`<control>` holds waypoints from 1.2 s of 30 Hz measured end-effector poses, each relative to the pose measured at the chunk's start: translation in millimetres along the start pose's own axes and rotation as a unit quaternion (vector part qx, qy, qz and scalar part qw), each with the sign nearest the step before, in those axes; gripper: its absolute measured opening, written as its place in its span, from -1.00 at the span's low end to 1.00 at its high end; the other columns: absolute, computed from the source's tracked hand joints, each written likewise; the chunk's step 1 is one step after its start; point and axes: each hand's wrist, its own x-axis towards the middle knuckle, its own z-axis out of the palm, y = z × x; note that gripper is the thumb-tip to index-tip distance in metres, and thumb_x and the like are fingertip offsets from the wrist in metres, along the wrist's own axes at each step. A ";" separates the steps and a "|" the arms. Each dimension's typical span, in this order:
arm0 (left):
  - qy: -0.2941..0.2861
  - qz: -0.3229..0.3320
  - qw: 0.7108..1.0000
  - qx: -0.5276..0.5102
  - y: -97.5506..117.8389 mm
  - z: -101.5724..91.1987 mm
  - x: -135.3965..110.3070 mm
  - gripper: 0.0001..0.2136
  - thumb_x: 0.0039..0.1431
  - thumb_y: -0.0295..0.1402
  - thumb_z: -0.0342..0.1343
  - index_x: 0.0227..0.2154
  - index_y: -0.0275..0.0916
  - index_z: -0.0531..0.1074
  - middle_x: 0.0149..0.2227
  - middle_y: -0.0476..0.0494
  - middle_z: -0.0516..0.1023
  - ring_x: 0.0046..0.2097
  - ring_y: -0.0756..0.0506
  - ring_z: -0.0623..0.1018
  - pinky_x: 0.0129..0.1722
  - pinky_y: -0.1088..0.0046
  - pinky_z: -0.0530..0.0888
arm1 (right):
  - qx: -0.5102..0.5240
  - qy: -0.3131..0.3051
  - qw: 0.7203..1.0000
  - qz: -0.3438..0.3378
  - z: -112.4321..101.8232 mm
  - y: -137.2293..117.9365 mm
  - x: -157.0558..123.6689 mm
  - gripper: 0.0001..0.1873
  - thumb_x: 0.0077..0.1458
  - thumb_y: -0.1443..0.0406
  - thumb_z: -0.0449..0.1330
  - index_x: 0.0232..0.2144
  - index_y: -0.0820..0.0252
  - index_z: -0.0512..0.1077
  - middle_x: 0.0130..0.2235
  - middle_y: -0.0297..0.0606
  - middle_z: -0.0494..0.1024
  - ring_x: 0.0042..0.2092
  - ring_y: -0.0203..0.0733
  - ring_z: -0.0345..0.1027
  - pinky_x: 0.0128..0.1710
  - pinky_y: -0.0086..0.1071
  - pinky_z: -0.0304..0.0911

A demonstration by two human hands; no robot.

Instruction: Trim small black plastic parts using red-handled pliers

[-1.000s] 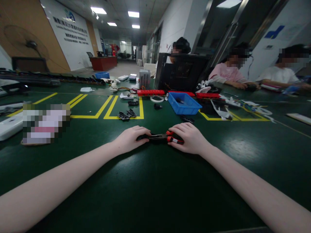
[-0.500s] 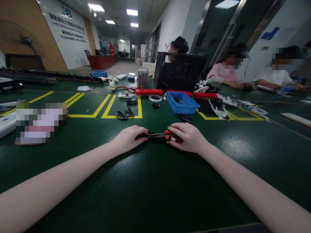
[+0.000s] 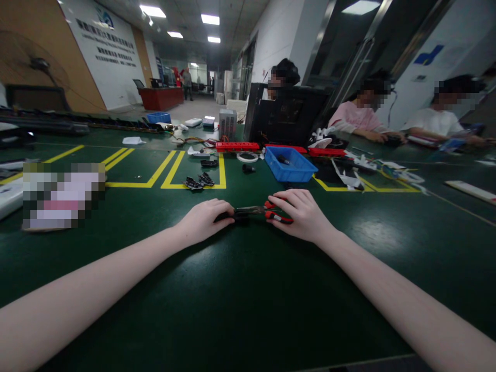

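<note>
My right hand (image 3: 304, 214) is closed round the red-and-black handles of needle-nose pliers (image 3: 253, 210), whose jaws point left. My left hand (image 3: 207, 219) pinches a small black part (image 3: 241, 215) against the green table (image 3: 240, 305). The tips of the pliers' jaws reach this part, close to my left fingertips. Its exact kind is too dark to make out, and my left fingers hide some of it.
Several black plastic pieces (image 3: 198, 181) lie beyond my left hand. A blue bin (image 3: 291, 165) holding a dark part stands past my right hand, near red power strips (image 3: 237, 146). Behind are a black monitor-like panel (image 3: 290, 113) and several people. A blurred pinkish item (image 3: 65, 199) lies left.
The pliers' jaws have tilted slightly and lifted a little at the black part. My right hand has risen slightly; my left hand stays almost where it was.
</note>
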 end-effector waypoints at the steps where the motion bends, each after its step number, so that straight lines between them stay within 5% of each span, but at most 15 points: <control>1: 0.000 0.003 1.000 -0.009 0.3 -0.7 0.3 -0.93 0.27 -0.37 0.12 -0.21 -0.18 0.42 -0.10 -0.11 0.53 -0.09 -0.16 0.53 -0.11 0.26 0.49 | 0.003 0.003 1.000 0.002 0.3 -0.7 0.0 -0.57 0.11 0.20 0.24 0.02 0.24 0.39 -0.07 -0.03 0.53 -0.05 0.04 0.38 -0.08 -0.09 0.25; 15: 0.001 0.025 0.993 -0.118 -7.8 -0.3 3.7 -0.94 0.24 -0.38 0.15 -0.28 -0.24 0.47 -0.12 -0.15 0.51 -0.08 -0.14 0.52 -0.04 0.23 0.46 | -0.016 0.024 0.999 -0.028 2.9 -7.1 2.8 -0.57 0.08 0.15 0.24 -0.02 0.22 0.42 -0.15 -0.08 0.55 0.02 0.08 0.37 0.19 0.15 0.04; 23: -0.012 0.006 0.991 -0.129 -9.7 -0.7 4.2 -0.93 0.21 -0.35 0.18 -0.29 -0.23 0.48 -0.13 -0.14 0.49 -0.09 -0.14 0.51 -0.04 0.22 0.45 | 0.010 0.013 0.999 -0.036 2.0 -7.9 3.5 -0.57 0.09 0.18 0.23 -0.01 0.22 0.42 -0.18 -0.09 0.56 -0.15 -0.01 0.44 0.11 0.11 0.18; 29: -0.010 0.012 0.991 -0.131 -10.2 0.4 3.8 -0.92 0.19 -0.33 0.20 -0.31 -0.23 0.48 -0.14 -0.14 0.48 -0.08 -0.15 0.50 -0.02 0.22 0.44 | 0.038 -0.006 0.999 -0.030 3.6 -8.2 2.7 -0.60 0.12 0.17 0.22 -0.05 0.29 0.41 -0.16 -0.03 0.53 -0.18 -0.04 0.42 -0.23 -0.19 0.38; 36: -0.015 0.007 0.991 -0.131 -8.8 -1.7 3.6 -0.92 0.20 -0.34 0.19 -0.30 -0.22 0.48 -0.13 -0.14 0.47 -0.08 -0.15 0.49 -0.01 0.21 0.44 | 0.046 -0.010 0.998 -0.043 3.4 -8.3 1.9 -0.60 0.14 0.20 0.20 0.00 0.27 0.39 -0.13 -0.03 0.52 -0.16 -0.04 0.42 -0.23 -0.19 0.38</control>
